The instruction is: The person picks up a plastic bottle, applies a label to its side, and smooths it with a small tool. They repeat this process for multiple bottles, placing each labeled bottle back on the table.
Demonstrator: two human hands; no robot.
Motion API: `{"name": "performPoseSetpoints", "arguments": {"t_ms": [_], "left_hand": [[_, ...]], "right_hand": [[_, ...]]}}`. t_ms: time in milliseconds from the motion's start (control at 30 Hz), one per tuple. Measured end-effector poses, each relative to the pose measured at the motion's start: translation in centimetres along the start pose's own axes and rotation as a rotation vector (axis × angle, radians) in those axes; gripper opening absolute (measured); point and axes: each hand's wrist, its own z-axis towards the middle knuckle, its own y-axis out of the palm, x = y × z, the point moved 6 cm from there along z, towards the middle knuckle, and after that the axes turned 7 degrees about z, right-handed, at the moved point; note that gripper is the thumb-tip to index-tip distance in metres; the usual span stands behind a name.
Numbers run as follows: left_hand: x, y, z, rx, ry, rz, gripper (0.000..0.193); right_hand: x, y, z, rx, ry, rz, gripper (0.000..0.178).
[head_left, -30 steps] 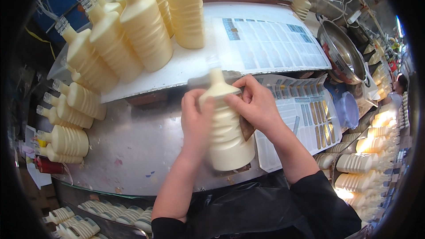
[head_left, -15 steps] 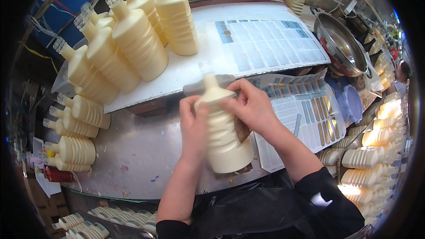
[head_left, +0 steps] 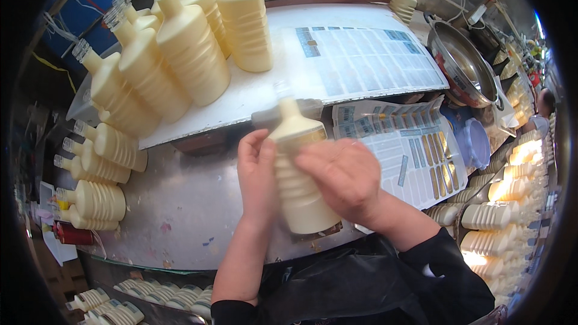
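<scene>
A cream plastic bottle (head_left: 301,204) with a ribbed body and a clear threaded neck leans before me, its neck pointing away. My left hand (head_left: 257,171) grips its left side, fingers behind and thumb at the front. Across the bottle's shoulder runs a narrow goldish label strip (head_left: 307,137). My right hand (head_left: 344,174), smeared by motion, is curled with its fingers pressed together against the front, just below that strip. Whether those fingers hold anything is hidden. Behind the neck sits a grey block or pad (head_left: 259,114), partly covered.
Several cream bottles (head_left: 192,54) stand on the white board (head_left: 283,30) at far left; others lie at the left edge (head_left: 99,204). Label sheets (head_left: 373,63) lie on the board and at right (head_left: 415,162). A metal pan (head_left: 463,60) and lilac basin (head_left: 475,141) stand at right.
My right hand has rotated from a thumb-and-finger hold at the bottle's shoulder to curled fingers lower on its front. My left hand keeps its grip; the bottle has barely moved.
</scene>
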Motion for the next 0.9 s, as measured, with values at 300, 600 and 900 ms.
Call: {"name": "performPoseSetpoints", "arguments": {"t_ms": [300, 600, 900], "left_hand": [[-0.8, -0.7, -0.4, -0.006, -0.102, -0.279, 0.025], [0.0, -0.7, -1.6, 0.013, -0.158, -0.363, 0.037], [0.2, -0.5, -2.6, -0.013, -0.157, -0.333, 0.035]], "right_hand": [[-2.7, 1.3, 2.3, -0.030, -0.136, -0.170, 0.028], [-3.3, 2.8, 3.4, -0.117, -0.131, -0.148, 0.020], [2.5, 0.7, 4.4, 0.006, 0.556, 0.147, 0.015]]}}
